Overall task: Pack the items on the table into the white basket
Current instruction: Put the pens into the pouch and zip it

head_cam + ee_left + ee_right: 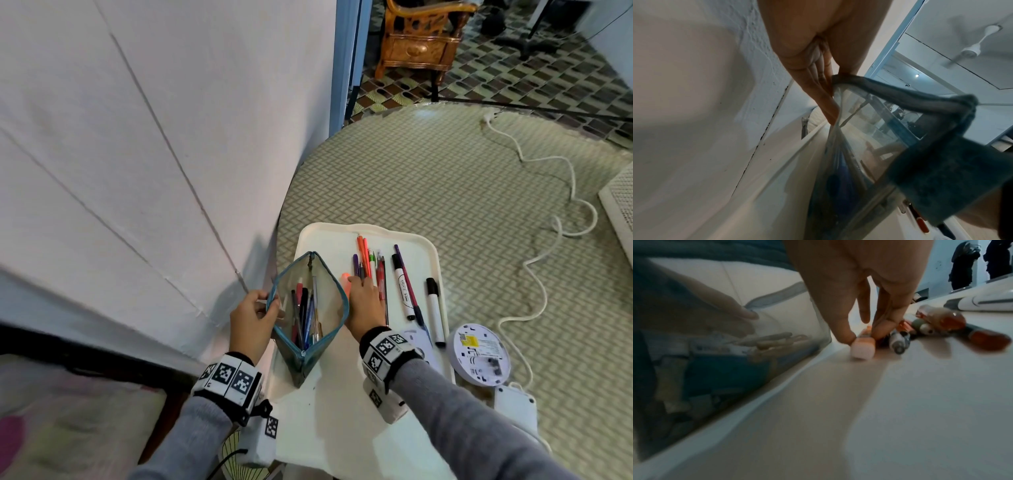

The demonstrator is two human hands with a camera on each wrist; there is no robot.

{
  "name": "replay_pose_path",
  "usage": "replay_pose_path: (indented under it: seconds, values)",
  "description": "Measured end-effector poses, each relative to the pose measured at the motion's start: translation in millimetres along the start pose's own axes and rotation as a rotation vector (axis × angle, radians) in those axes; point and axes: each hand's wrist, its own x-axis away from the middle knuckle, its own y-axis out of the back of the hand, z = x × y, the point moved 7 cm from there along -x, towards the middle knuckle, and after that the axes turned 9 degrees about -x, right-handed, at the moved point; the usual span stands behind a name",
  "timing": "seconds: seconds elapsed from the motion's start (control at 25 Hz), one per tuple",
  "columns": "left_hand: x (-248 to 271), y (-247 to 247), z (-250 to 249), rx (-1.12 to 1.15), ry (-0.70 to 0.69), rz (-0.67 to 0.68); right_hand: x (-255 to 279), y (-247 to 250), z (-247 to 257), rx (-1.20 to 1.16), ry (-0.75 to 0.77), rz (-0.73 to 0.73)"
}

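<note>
A clear pencil pouch [308, 308] with teal trim stands unzipped on the white tray [329, 236], several pens inside it. My left hand [251, 318] pinches the pouch's left rim [838, 81] and holds it wide. Just right of the pouch, my right hand [364, 301] reaches down to a row of pens [371, 267]. Its thumb and fingers pinch an orange highlighter [925, 345] that lies on the tray. More pens [941, 324] lie just beyond its fingers. Two white markers [435, 311] lie further right on the tray.
A wall [137, 137] stands close on the left of the tray. A round white device [481, 356] and a white cable [548, 212] lie on the patterned table [428, 171] to the right. A white mesh object [620, 202] sits at the right edge.
</note>
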Motion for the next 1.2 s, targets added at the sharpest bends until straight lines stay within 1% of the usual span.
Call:
replay_pose_path:
  seconds: [0.04,0.12,0.16,0.2,0.28,0.36,0.52,0.64,0.68,0.72,0.76,0.84,0.88,1.0,1.08,1.12,1.2]
  values:
    - [0.3,0.2,0.6,0.012,0.005,0.008,-3.8,0.6,-1.0,-0.077,-0.003,-0.011]
    - [0.2,1.8,2.5,0.025,0.011,0.018,-10.2,10.6,-7.1,-0.250,-0.043,-0.113]
    - [0.4,1.5,3.3,0.029,0.012,0.022,-12.1,16.7,-10.7,-0.295,-0.069,-0.156]
    - [-0.4,2.2,4.7,0.030,0.014,0.025,-14.8,19.4,-11.3,-0.291,-0.084,-0.165]
    - [-0.7,2.6,6.6,0.038,0.019,0.031,-18.1,16.0,-8.5,-0.156,-0.084,-0.108]
    - [-0.5,2.6,6.3,0.043,0.020,0.041,-17.4,11.2,0.2,0.006,-0.036,-0.061]
    - [-1.2,4.1,5.9,0.037,0.016,0.056,-17.5,10.7,6.2,0.117,-0.024,-0.033]
    - [-2.6,3.3,6.7,0.024,0.006,0.069,-22.8,2.6,7.2,0.264,0.031,0.065]
    - [-2.8,2.1,6.0,0.022,0.000,0.076,-23.8,-0.8,5.9,0.273,0.042,0.087]
    - [-3.0,1.0,5.1,0.021,-0.006,0.082,-24.4,-1.2,3.6,0.231,0.033,0.084]
    - [-3.1,0.2,4.0,0.023,-0.010,0.084,-24.0,1.1,1.6,0.136,0.018,0.067]
    - [-4.0,-1.6,2.5,0.025,-0.012,0.090,-25.5,4.8,-8.1,-0.101,-0.022,0.018]
    - [-4.7,-2.7,1.7,0.026,-0.013,0.095,-25.9,9.2,-12.8,-0.258,-0.055,-0.015]
    - [-7.0,-7.5,-2.2,0.036,-0.017,0.121,-18.2,41.5,-9.8,-0.679,-0.135,-0.186]
    - [-9.2,-12.0,-5.3,0.048,-0.018,0.132,-9.4,70.9,8.6,-0.868,-0.118,-0.285]
    - [-10.3,-14.6,-6.7,0.052,-0.020,0.136,-3.7,84.8,21.7,-0.959,-0.083,-0.312]
    - [-12.6,-19.9,-10.5,0.046,-0.028,0.139,7.1,104.1,50.3,-1.125,0.022,-0.308]
